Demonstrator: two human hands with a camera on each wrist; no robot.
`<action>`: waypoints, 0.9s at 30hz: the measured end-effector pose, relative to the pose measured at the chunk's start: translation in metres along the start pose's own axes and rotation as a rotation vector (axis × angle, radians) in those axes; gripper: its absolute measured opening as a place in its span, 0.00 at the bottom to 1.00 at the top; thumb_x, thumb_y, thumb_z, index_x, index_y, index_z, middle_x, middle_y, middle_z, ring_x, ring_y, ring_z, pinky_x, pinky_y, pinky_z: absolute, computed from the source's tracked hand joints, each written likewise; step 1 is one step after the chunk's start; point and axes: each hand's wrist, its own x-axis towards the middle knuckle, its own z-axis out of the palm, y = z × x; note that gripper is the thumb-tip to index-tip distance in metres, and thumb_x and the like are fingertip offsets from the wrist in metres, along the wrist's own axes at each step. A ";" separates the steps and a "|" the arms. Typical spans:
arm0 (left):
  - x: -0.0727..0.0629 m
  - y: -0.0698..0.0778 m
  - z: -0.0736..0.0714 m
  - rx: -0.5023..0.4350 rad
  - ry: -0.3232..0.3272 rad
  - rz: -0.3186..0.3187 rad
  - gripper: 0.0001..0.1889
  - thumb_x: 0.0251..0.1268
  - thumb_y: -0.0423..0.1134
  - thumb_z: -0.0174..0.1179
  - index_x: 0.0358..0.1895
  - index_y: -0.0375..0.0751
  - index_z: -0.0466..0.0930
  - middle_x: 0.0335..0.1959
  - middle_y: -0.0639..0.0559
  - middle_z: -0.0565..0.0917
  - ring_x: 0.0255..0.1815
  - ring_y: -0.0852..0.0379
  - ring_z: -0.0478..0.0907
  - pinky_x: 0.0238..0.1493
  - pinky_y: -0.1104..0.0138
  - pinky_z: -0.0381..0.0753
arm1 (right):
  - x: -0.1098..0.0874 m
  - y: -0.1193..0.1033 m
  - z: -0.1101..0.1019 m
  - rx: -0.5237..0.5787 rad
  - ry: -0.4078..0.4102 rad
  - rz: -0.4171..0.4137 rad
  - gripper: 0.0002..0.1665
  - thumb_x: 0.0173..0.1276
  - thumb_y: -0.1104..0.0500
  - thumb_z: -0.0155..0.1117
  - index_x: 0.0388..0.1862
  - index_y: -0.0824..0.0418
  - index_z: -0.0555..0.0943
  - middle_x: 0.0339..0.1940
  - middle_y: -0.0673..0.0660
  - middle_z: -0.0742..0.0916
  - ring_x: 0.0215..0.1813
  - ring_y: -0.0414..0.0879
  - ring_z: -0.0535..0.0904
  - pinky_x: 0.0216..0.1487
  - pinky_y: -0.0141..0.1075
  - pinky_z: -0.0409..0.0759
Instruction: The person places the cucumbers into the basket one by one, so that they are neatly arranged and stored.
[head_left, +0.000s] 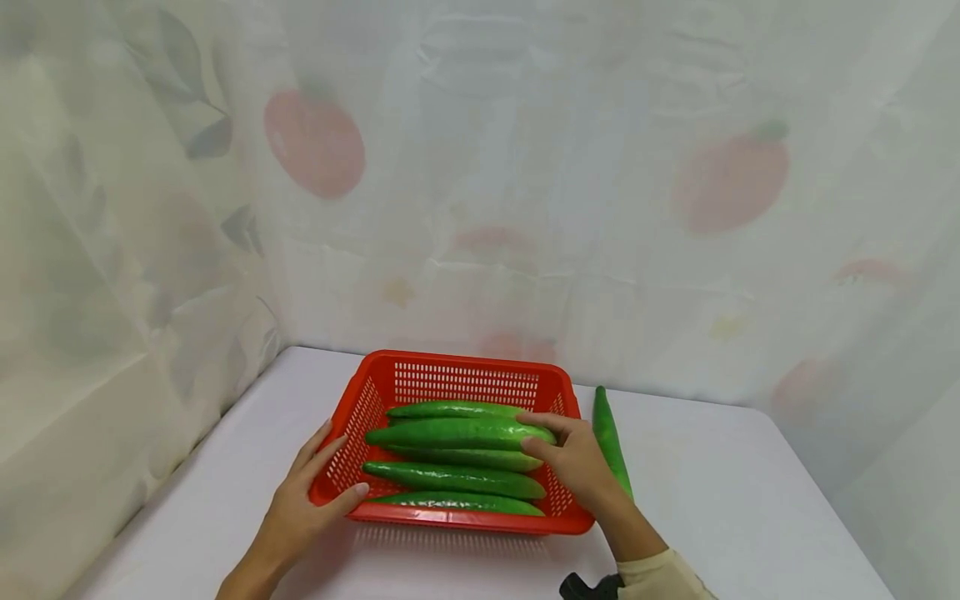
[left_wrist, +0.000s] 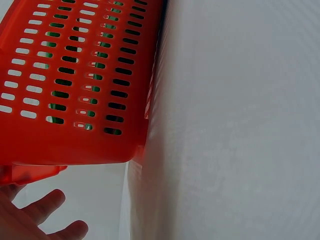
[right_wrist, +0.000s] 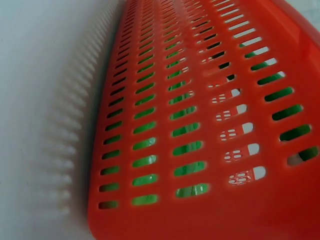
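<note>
A red plastic basket [head_left: 465, 521] with slotted walls holds several long green cucumbers [head_left: 453, 478] lying crosswise. My right hand [head_left: 581, 462] reaches over the basket's right side and pinches the right end of the topmost cucumber [head_left: 450, 433] between thumb and fingers. At the front left corner, my left hand [head_left: 300, 504] lies against the rim with its fingers spread and the thumb over the edge. The left wrist view shows loose left fingertips [left_wrist: 47, 205] beside the basket wall [left_wrist: 75, 145]. Only the slotted wall [right_wrist: 165, 220], with green behind it, shows clearly in the right wrist view.
Another cucumber [head_left: 611, 442] lies on the white table [head_left: 720, 492] just right of the basket, partly behind my right hand. Fruit-patterned curtains [head_left: 480, 183] stand behind and at the sides. A black object [head_left: 588, 587] is at my right sleeve.
</note>
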 end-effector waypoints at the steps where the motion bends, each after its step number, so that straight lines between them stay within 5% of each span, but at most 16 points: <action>1: 0.000 0.000 0.000 0.001 0.001 0.003 0.38 0.57 0.48 0.70 0.69 0.39 0.67 0.76 0.56 0.52 0.71 0.41 0.54 0.55 0.34 0.61 | 0.001 0.000 0.000 -0.003 -0.005 0.002 0.19 0.66 0.62 0.66 0.57 0.61 0.82 0.46 0.59 0.84 0.42 0.52 0.79 0.45 0.49 0.79; 15: 0.001 -0.002 0.001 -0.001 0.010 0.027 0.37 0.56 0.47 0.70 0.69 0.40 0.68 0.75 0.57 0.53 0.70 0.43 0.56 0.56 0.38 0.62 | 0.010 0.000 0.010 -0.138 -0.088 0.040 0.17 0.65 0.66 0.64 0.54 0.66 0.82 0.50 0.60 0.82 0.44 0.53 0.78 0.40 0.42 0.81; 27: 0.000 -0.003 0.001 0.010 0.013 0.028 0.37 0.56 0.47 0.70 0.69 0.40 0.68 0.75 0.56 0.53 0.70 0.42 0.56 0.55 0.37 0.62 | 0.010 0.003 0.010 0.036 -0.091 0.059 0.18 0.68 0.68 0.62 0.55 0.74 0.78 0.64 0.72 0.73 0.44 0.58 0.84 0.36 0.48 0.82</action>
